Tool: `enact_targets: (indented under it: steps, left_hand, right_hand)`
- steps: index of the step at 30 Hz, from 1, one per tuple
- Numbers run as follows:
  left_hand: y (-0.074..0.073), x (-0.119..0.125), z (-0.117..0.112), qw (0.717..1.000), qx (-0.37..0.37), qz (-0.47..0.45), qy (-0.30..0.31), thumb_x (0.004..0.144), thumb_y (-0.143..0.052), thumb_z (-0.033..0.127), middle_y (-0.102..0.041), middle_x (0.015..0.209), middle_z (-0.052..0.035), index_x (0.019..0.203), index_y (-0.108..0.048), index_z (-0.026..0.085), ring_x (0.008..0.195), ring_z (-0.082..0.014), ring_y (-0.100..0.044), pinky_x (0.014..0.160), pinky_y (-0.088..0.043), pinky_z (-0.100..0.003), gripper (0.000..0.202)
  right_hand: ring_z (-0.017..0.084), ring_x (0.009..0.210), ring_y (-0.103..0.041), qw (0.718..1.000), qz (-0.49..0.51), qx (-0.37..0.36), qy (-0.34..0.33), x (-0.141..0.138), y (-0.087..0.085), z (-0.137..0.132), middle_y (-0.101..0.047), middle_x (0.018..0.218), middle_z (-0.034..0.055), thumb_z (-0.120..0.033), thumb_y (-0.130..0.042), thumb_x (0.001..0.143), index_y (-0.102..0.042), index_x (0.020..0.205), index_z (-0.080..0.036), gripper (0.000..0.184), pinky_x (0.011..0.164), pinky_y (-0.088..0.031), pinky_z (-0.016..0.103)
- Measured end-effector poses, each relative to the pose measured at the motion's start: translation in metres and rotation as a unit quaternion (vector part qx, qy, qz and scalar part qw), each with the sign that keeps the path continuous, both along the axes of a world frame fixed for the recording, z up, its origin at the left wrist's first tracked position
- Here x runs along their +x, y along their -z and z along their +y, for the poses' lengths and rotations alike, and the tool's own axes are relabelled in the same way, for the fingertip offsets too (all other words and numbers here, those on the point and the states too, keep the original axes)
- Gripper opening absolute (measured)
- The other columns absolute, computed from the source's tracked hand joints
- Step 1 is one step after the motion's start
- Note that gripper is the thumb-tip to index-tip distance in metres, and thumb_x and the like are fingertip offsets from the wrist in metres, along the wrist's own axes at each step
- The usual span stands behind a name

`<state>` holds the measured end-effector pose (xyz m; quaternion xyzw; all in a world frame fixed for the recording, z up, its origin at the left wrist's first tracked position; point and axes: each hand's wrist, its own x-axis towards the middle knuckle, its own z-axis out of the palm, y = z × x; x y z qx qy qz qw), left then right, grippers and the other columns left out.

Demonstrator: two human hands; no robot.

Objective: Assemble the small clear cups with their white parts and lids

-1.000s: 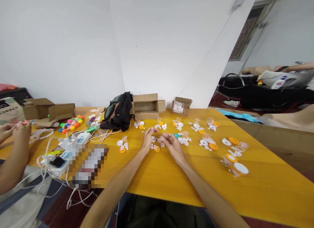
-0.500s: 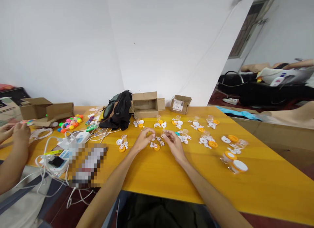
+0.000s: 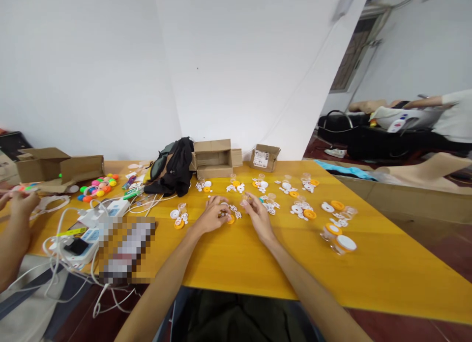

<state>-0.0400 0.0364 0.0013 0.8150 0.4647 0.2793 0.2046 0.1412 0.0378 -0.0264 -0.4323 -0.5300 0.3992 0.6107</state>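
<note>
My left hand [image 3: 213,215] is low over a small group of parts, its fingers curled down at the white pieces. What sits between those fingertips, if anything, is hidden. An orange ring [image 3: 230,219] and perforated white discs [image 3: 235,212] lie on the table beside these fingertips. My right hand [image 3: 258,215], slightly raised to the right, has its thumb and fingers closed around a small clear plastic jar [image 3: 245,198], partly covered by the fingers. Two jars with orange-and-white lids [image 3: 345,242] stand together at the right.
Similar part groups with clear jars, white discs and orange rings [image 3: 309,213] are spread across the table [image 3: 250,263]. Cardboard boxes [image 3: 214,171] and a black bag [image 3: 175,167] line the back. Power strips [image 3: 86,241] with cables lie left, near another person's hand [image 3: 22,204].
My left hand has lowered from beside the jar to the loose parts, its fingers curling. My right hand still holds the jar. The view has turned slightly to the right.
</note>
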Motion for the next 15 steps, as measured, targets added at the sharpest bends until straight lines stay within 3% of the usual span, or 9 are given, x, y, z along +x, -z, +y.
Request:
enact_targets:
  steps: [7,15]
  left_hand:
    - [0.003,-0.002,0.005,1.0,0.026,-0.004,0.0,0.084,-0.065,0.02,-0.06,0.12,-0.0053,0.082,-0.072,0.024,0.119,-0.0252,-0.048,0.105,-0.036,-0.042,0.008]
    - [0.012,0.003,0.017,0.997,0.069,-0.025,-0.035,0.085,-0.066,0.024,-0.061,0.113,-0.0055,0.085,-0.072,0.024,0.111,-0.0248,-0.054,0.1,-0.042,-0.041,0.006]
  right_hand:
    - [0.022,0.08,-0.063,1.0,0.007,0.012,0.0,-0.003,0.002,0.003,-0.067,0.08,0.0017,-0.056,-0.064,0.074,-0.063,0.104,-0.021,0.046,0.076,-0.05,0.035]
    - [0.023,0.083,-0.064,0.998,-0.029,0.041,0.029,-0.006,0.004,0.004,-0.07,0.089,0.0064,-0.057,-0.063,0.076,-0.062,0.089,-0.022,0.038,0.073,-0.052,0.035]
